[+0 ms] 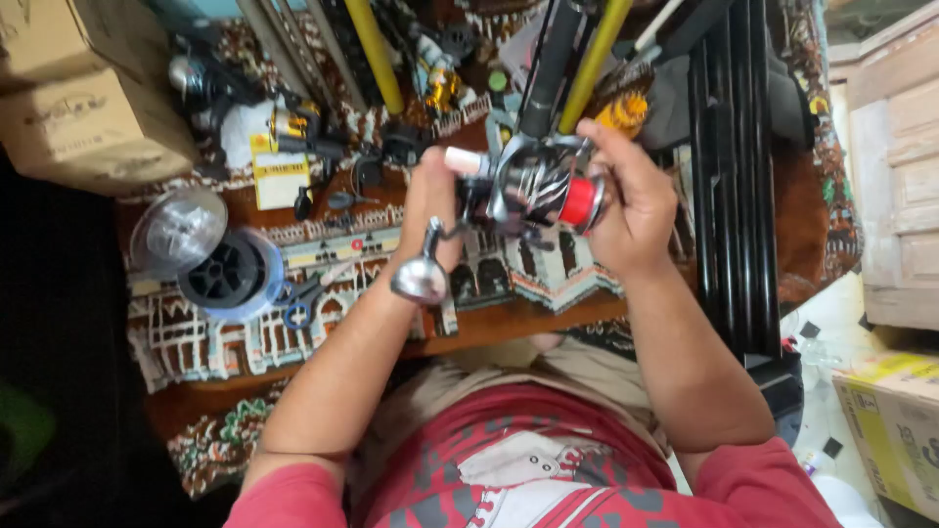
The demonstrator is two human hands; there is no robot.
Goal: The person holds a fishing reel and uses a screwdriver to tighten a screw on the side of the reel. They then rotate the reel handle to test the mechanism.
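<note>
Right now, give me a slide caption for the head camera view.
Both hands, left hand and right hand, hold a spinning fishing reel with a red spool above a patterned rug.

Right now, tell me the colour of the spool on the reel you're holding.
Red, on the fishing reel held between left hand and right hand; head view.

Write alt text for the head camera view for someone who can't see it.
Seen from above, a person's left hand and right hand hold a spinning fishing reel with a red spool over a patterned rug. Scissors, a line spool, fishing rods and cardboard boxes lie around.
</note>
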